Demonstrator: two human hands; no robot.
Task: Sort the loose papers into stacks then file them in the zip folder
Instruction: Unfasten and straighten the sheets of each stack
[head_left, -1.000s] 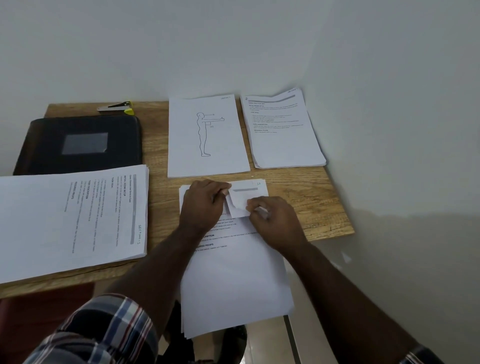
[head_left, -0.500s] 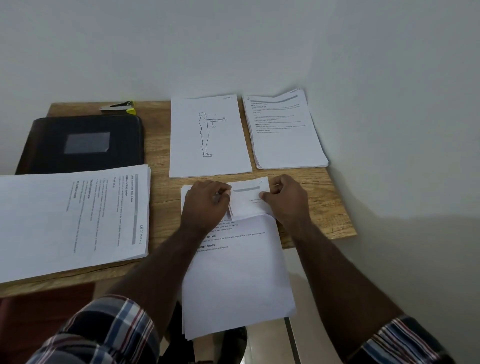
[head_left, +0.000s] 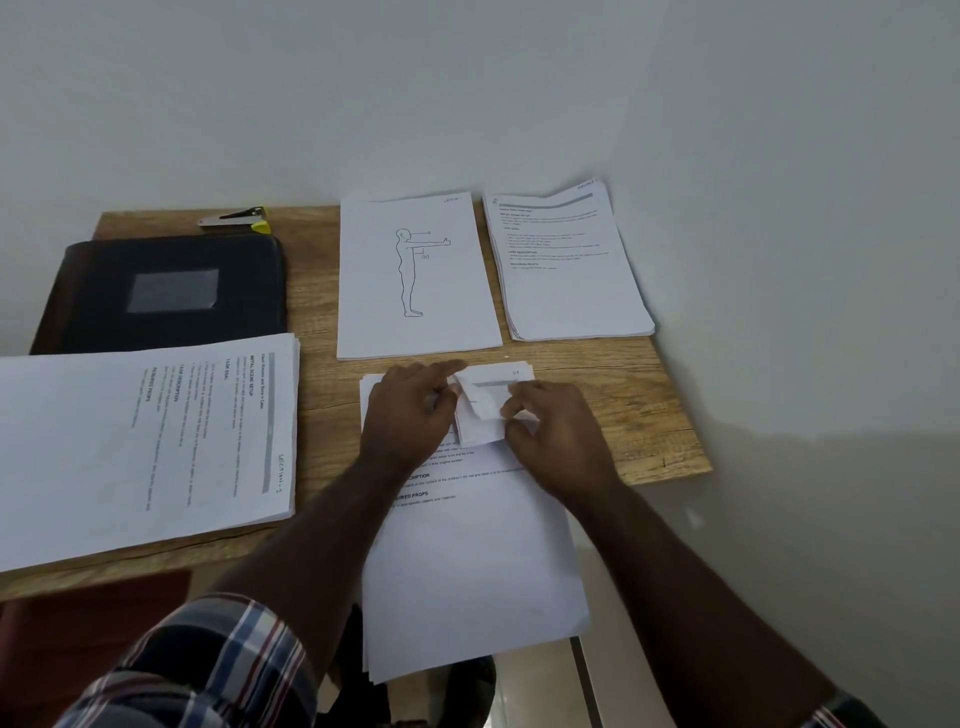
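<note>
At a small wooden bench (head_left: 613, 415) pushed into a white corner, a person bends back the top corners of a near stack of papers (head_left: 478, 561), apparently to read what marks each sheet before sorting it. The left hand (head_left: 410, 421) rests on the stack's upper left, its fingers (head_left: 441, 405) curled and pinching the lifted corners, while the right hand (head_left: 556, 431) pinches the same folded-back corners (head_left: 483, 410) from the other side. The stack overhangs the bench's front edge toward the person, likely pulled close for easy leafing.

Three other piles sit apart, which suggests sorting is well along: a thick stack (head_left: 156, 441) turned sideways at the left, a pile topped by a line drawing of a standing figure (head_left: 415, 275) at the back, and a text pile (head_left: 566, 265) against the right wall. The black zip folder (head_left: 166, 291) lies closed at the back left, partly under the sideways stack, waiting for the filing step. A stapler (head_left: 236, 217) lies behind it by the wall.
</note>
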